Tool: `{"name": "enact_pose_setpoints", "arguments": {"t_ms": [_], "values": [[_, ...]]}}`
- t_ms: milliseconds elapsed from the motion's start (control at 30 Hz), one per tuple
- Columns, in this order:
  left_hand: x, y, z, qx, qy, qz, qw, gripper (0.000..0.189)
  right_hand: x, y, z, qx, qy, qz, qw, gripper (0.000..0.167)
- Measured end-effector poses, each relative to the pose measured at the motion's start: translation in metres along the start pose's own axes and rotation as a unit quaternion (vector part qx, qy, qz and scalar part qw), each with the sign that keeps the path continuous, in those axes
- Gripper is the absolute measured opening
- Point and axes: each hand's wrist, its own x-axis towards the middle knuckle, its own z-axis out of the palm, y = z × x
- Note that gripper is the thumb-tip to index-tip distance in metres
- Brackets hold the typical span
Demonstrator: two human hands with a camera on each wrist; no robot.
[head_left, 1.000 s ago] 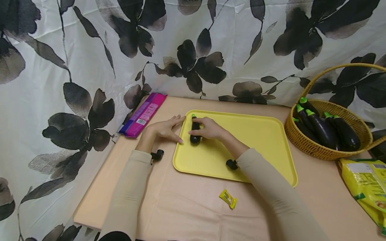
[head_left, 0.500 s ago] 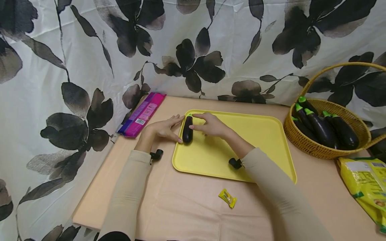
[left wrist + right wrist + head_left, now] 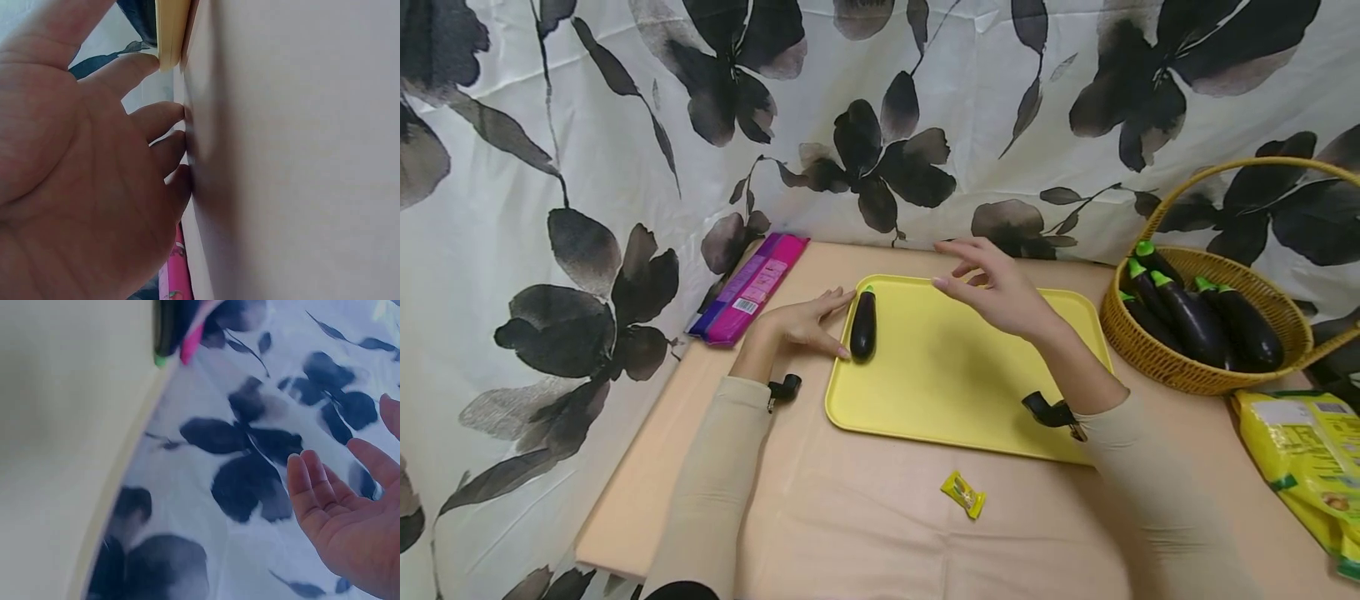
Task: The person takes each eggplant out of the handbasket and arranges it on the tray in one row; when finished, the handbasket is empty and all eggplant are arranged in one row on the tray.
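Observation:
One dark eggplant (image 3: 863, 327) with a green cap lies lengthwise along the left side of the yellow tray (image 3: 940, 392). My left hand (image 3: 801, 323) rests at the tray's left edge, fingers straight and spread, the thumb tip right at the rim beside the eggplant. In the left wrist view a finger of the left hand (image 3: 94, 156) meets the tray's edge (image 3: 170, 37), while other fingertips touch the table. Over the tray's back part hovers my right hand (image 3: 992, 287), fingers relaxed and holding nothing; the right wrist view shows the palm of this right hand (image 3: 356, 519) bare.
At the right, a wicker basket (image 3: 1187, 379) with a tall handle holds several eggplants. In front of it lies a yellow package (image 3: 1300, 467). A pink and purple package (image 3: 751, 287) is at the back left. A small yellow wrapped candy (image 3: 963, 494) sits before the tray.
The right hand set the eggplant down farther left on the tray, let go of it, then rose and moved right. The left hand stays at the tray's left edge.

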Motion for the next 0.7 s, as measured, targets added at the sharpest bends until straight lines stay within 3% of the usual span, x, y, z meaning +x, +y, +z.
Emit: {"name": "enact_pose_setpoints", "arguments": {"t_ms": [333,700], "values": [[0.0,-0.002,0.001,-0.011,-0.006,-0.006,0.9999,0.131,-0.039,0.012,-0.037,-0.055,0.081,-0.008,0.9952,0.051],[-0.002,0.001,-0.002,-0.002,-0.006,0.0,1.0,0.129,-0.062,0.033,-0.065,-0.075,0.15,-0.017,0.9857,0.053]]}}
